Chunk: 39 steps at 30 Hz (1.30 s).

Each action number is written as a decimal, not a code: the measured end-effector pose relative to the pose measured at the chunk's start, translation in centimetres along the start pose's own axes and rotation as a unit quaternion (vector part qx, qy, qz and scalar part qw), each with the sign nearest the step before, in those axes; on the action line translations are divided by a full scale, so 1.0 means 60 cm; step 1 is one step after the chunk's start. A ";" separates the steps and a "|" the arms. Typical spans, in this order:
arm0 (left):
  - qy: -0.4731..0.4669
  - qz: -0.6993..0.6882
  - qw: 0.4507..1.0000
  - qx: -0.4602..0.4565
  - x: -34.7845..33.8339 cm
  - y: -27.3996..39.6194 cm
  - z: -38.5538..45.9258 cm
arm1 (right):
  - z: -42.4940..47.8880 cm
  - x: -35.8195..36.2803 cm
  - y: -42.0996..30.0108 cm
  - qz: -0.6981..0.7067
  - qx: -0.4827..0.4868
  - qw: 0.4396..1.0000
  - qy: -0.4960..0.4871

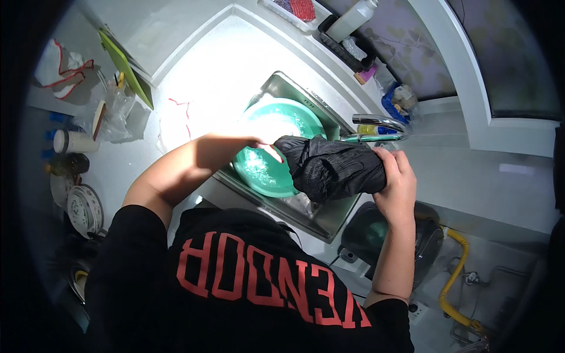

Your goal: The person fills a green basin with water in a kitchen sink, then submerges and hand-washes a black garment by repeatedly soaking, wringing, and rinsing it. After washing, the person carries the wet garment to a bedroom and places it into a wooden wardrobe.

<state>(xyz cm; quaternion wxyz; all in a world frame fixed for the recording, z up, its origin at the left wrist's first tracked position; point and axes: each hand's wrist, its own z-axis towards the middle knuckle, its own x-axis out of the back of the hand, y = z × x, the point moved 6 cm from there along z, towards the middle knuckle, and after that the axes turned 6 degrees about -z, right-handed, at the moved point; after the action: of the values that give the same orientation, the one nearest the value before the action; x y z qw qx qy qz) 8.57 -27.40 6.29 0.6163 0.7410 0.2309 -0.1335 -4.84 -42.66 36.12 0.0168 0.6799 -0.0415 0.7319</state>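
Note:
A bunched, wrinkled black cloth (pixel 337 170) hangs between my two hands, above the right side of a green plastic basin (pixel 304 112). My right hand (pixel 395 181) grips the cloth's right end, fingers curled over its edge. At the other end, my left hand (pixel 266 148) holds the cloth near its corner; strong glare washes out part of that hand. Water glints inside the basin, which sits in a stainless steel sink (pixel 322 225). Just beyond the cloth, a chrome faucet (pixel 379 121) arches in from the right.
Leftward on the counter are a green cutting board (pixel 126 68), a plastic bag (pixel 117 112) and stacked plates (pixel 84 209). Along the window ledge stand a black tray (pixel 326 37) with a white bottle (pixel 353 20) and a blue basket (pixel 390 103). A yellow hose (pixel 457 273) runs at lower right.

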 end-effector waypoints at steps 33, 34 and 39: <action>0.056 -0.705 0.676 0.207 -0.196 -0.017 -0.055 | 0.044 0.067 -0.137 -0.223 0.262 0.922 0.179; 0.041 -0.691 0.700 0.173 -0.195 -0.008 -0.048 | 0.036 0.062 -0.135 -0.217 0.267 0.921 0.182; -0.061 -0.550 0.827 -0.097 -0.217 0.022 -0.012 | -0.015 0.028 -0.132 -0.143 0.291 0.913 0.248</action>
<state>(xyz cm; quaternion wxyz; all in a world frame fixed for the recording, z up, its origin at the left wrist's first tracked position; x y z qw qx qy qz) -1.96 -29.18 13.85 0.5225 0.4184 0.5736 -0.4723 -5.23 -34.76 38.01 -0.0679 0.4501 0.2765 0.8464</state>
